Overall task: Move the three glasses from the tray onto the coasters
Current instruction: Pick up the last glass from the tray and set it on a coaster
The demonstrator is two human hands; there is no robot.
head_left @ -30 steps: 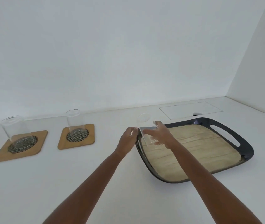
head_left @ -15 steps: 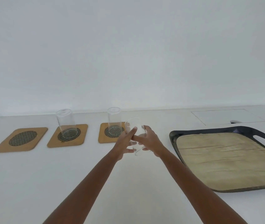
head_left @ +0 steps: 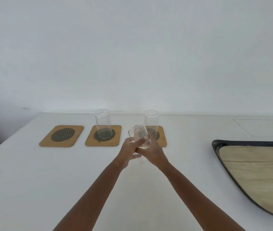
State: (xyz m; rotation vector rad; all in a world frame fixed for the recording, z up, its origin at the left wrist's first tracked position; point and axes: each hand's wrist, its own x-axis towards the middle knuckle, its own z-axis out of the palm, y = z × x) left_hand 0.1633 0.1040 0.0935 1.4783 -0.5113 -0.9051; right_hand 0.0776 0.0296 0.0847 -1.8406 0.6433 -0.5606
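Three wooden coasters with dark mesh ovals lie in a row at the back of the white table. The left coaster (head_left: 61, 135) is bare. A clear glass (head_left: 102, 124) stands on the middle coaster (head_left: 103, 136). Another glass (head_left: 151, 121) stands on the right coaster (head_left: 163, 136). I hold a third clear glass (head_left: 138, 135) in the air in front of the right coaster, tilted a little. My left hand (head_left: 129, 151) and my right hand (head_left: 152, 151) both wrap around its lower part. The dark tray (head_left: 217, 147) with a tan liner lies at the right, holding no glasses.
A white wall rises behind the table (head_left: 32, 180). The table's left edge runs diagonally at the far left. A flush rectangular panel (head_left: 262, 127) is set into the tabletop behind the tray.
Both hands have carried the glass leftward off the tray to a spot in front of the right coaster. The view has swung left, so the tray now sits at the right edge.
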